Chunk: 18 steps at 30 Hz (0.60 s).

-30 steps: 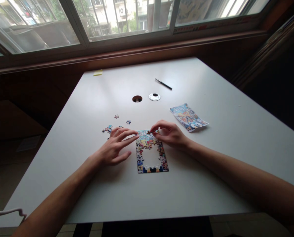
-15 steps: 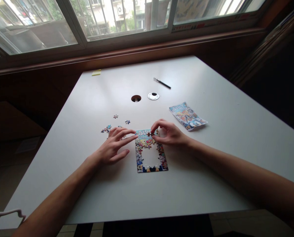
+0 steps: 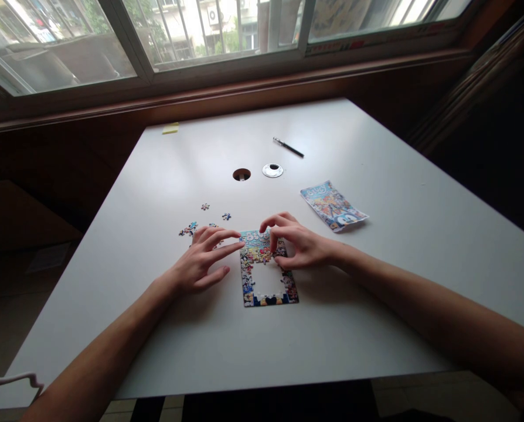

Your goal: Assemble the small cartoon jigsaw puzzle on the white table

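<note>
A partly assembled jigsaw puzzle (image 3: 247,279) lies flat on the white table, its upper part and border joined around a gap in the lower middle. My left hand (image 3: 203,258) has its fingers spread, with two fingertips at the puzzle's upper left edge. Over the puzzle's upper right side, my right hand (image 3: 299,241) is bent, thumb and index finger close together on a small puzzle piece (image 3: 275,255) that they largely hide. Several loose puzzle pieces (image 3: 188,228) lie beyond my left hand, some partly covered by it.
A picture sheet (image 3: 332,205) with curled edges lies to the right. Farther back are a black pen (image 3: 288,147), a silver cap (image 3: 272,170) and a round hole (image 3: 241,174) in the table (image 3: 191,351). Yellow sticky notes (image 3: 170,128) lie at the far left corner.
My right hand's fingertips have shifted down and slightly right across the puzzle, and its other fingers have lifted and spread. My left hand stays at the puzzle's edge.
</note>
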### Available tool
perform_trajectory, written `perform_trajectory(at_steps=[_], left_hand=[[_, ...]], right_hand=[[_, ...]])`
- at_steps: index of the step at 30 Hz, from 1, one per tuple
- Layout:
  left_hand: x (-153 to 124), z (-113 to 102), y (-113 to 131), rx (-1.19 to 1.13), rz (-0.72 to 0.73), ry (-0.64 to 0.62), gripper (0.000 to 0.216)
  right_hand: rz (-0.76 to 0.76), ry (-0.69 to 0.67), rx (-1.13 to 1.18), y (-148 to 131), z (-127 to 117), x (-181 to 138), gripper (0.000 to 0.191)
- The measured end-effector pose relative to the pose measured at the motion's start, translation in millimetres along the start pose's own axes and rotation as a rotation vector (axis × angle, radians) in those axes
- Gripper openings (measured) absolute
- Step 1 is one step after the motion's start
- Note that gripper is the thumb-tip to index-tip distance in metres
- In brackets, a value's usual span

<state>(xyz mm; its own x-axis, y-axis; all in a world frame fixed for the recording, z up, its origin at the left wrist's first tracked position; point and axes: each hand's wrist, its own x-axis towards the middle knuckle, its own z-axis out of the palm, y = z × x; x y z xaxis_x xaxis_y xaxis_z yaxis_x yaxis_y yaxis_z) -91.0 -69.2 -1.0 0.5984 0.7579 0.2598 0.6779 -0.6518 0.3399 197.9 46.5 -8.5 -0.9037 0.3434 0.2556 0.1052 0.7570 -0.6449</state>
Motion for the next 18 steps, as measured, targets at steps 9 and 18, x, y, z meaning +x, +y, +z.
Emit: perform_trajectory(at_steps=[9, 18], left_hand=[[-0.2, -0.1, -1.0, 0.007, 0.012, -0.001, 0.058], [0.1, -0.6, -0.5, 0.004, 0.016, 0.005, 0.055]], right_hand=[[0.007, -0.038, -0.052, -0.7, -0.3, -0.2, 0.012], [0.002, -0.045, -0.076, -1.3, -0.1, 0.3, 0.013]])
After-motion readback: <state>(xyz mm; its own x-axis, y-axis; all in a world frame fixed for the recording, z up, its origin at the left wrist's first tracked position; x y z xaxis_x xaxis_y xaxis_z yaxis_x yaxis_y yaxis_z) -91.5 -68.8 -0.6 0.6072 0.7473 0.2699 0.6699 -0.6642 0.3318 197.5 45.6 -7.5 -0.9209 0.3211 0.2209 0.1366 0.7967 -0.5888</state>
